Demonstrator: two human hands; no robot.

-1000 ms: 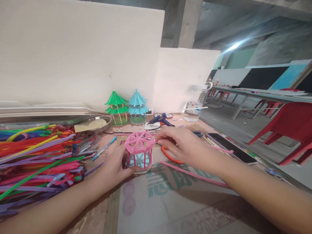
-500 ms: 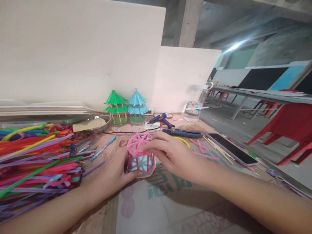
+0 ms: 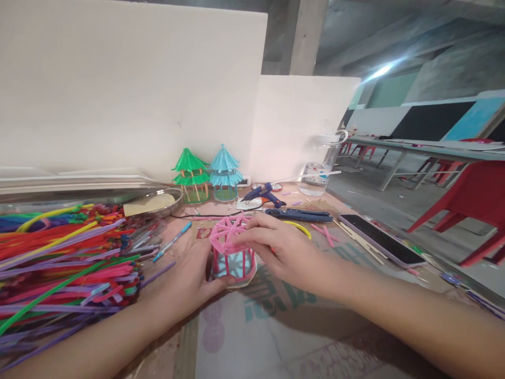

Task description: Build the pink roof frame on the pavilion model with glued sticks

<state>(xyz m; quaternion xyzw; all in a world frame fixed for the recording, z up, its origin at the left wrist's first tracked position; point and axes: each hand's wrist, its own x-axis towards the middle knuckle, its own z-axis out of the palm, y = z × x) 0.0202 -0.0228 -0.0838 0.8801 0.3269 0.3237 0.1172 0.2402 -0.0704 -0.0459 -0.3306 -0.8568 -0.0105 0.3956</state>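
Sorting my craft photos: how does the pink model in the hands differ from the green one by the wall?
The pink model has a bare spoked roof frame; the green model has two full fringed roofs. The pink one is held by the left hand and right hand; the green one stands untouched. The pink one looks shorter. Both are round pavilions on posts.

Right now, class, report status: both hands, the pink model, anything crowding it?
Left hand steadies pink pavilion frame at base. Right hand pinches its roof. Pipe-cleaner pile left, pliers behind.
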